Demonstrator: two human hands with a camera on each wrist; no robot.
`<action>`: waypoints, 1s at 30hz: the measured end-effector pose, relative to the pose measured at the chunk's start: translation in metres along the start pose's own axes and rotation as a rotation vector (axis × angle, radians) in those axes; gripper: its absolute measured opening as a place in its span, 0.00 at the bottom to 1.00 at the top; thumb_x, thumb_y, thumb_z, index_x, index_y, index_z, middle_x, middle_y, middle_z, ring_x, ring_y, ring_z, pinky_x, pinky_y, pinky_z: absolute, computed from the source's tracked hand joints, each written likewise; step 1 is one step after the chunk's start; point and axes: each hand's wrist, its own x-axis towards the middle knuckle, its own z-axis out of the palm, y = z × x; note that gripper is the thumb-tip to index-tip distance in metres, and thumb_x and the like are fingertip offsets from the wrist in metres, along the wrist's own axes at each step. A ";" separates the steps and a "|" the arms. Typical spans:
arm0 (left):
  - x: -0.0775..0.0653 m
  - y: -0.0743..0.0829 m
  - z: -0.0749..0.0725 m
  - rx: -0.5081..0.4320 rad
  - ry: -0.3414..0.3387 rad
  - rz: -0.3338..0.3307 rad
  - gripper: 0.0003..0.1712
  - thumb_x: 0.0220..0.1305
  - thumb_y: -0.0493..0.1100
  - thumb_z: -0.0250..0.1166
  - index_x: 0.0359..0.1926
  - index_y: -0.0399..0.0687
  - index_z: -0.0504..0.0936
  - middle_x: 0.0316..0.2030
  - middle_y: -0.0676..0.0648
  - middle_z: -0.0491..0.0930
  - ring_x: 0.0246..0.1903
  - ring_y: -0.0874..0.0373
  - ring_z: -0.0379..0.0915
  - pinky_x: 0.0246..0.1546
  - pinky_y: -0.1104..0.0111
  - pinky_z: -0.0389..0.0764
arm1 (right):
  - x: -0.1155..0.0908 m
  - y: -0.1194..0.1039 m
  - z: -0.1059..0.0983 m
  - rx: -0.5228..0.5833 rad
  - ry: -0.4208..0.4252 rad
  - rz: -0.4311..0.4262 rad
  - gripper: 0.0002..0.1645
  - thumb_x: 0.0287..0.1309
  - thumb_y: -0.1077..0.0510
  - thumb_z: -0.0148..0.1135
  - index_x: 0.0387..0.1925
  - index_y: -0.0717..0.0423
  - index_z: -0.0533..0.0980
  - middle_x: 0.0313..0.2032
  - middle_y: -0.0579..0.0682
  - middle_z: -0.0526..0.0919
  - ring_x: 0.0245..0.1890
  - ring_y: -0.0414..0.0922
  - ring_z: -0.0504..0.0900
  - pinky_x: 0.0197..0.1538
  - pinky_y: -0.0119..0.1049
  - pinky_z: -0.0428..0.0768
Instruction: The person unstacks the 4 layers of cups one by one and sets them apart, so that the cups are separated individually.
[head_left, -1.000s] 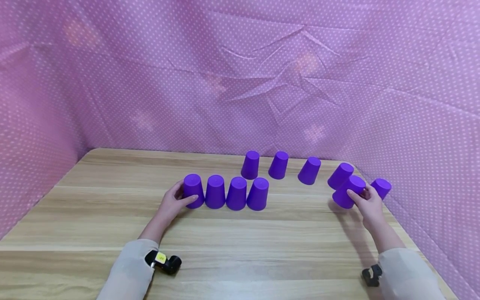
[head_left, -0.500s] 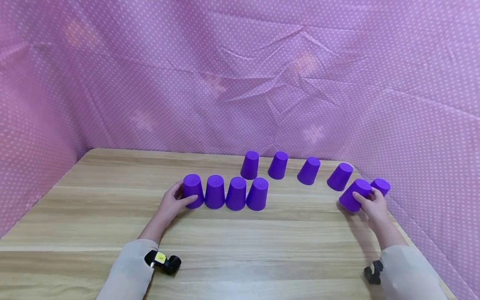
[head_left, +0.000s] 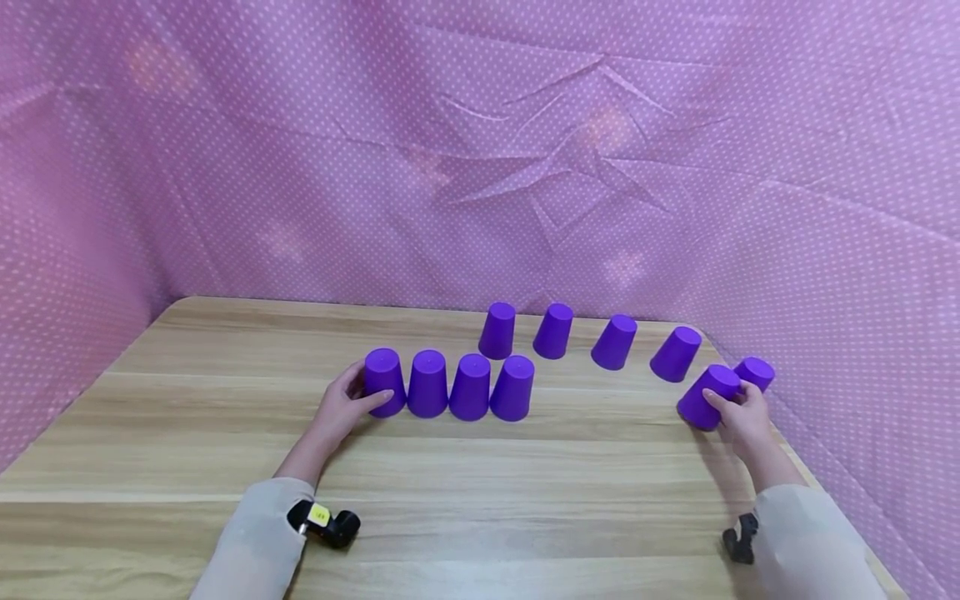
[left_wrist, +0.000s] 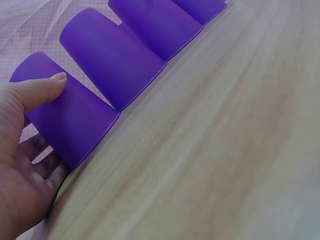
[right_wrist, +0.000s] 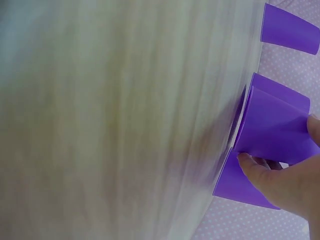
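Four-sided grouping aside, a front row of upside-down purple cups stands mid-table in the head view. My left hand (head_left: 341, 410) holds the leftmost cup (head_left: 383, 382), thumb across its near side and fingers behind it. That cup's rim meets the table in the left wrist view, beside a neighbouring cup (left_wrist: 112, 57). At the table's right side my right hand (head_left: 748, 418) grips another upside-down cup (head_left: 703, 402). In the right wrist view this cup (right_wrist: 275, 125) seems slightly off the table, with a narrow shadowed gap under its rim. A further cup (head_left: 756, 372) is partly hidden behind the right hand.
Several upside-down purple cups, such as a back-row cup (head_left: 553, 332), stand spaced apart along the back and right of the wooden table (head_left: 480, 492). Pink dotted cloth (head_left: 360, 167) hangs around the table's back and sides.
My right hand has moved slightly right and toward me, lowering its cup. The left hand has stayed on the leftmost cup.
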 end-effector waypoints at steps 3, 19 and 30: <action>0.000 0.000 -0.001 0.005 -0.004 -0.009 0.40 0.49 0.39 0.65 0.61 0.36 0.56 0.56 0.31 0.59 0.57 0.43 0.53 0.58 0.58 0.54 | 0.008 0.009 -0.004 0.038 -0.013 0.012 0.53 0.46 0.56 0.63 0.63 0.61 0.39 0.53 0.62 0.62 0.43 0.42 0.72 0.45 0.32 0.73; -0.001 0.001 0.000 -0.003 -0.013 -0.022 0.40 0.50 0.40 0.64 0.61 0.37 0.55 0.57 0.32 0.58 0.57 0.44 0.52 0.58 0.59 0.53 | 0.014 0.016 -0.005 0.031 -0.009 0.000 0.54 0.45 0.57 0.64 0.63 0.62 0.38 0.59 0.68 0.49 0.54 0.54 0.62 0.54 0.39 0.65; 0.002 -0.002 -0.001 -0.002 -0.010 -0.010 0.40 0.50 0.39 0.64 0.61 0.35 0.55 0.57 0.32 0.58 0.58 0.44 0.51 0.58 0.59 0.53 | 0.000 -0.007 0.001 0.018 -0.019 -0.011 0.51 0.46 0.60 0.63 0.62 0.64 0.40 0.57 0.63 0.54 0.39 0.38 0.70 0.56 0.43 0.62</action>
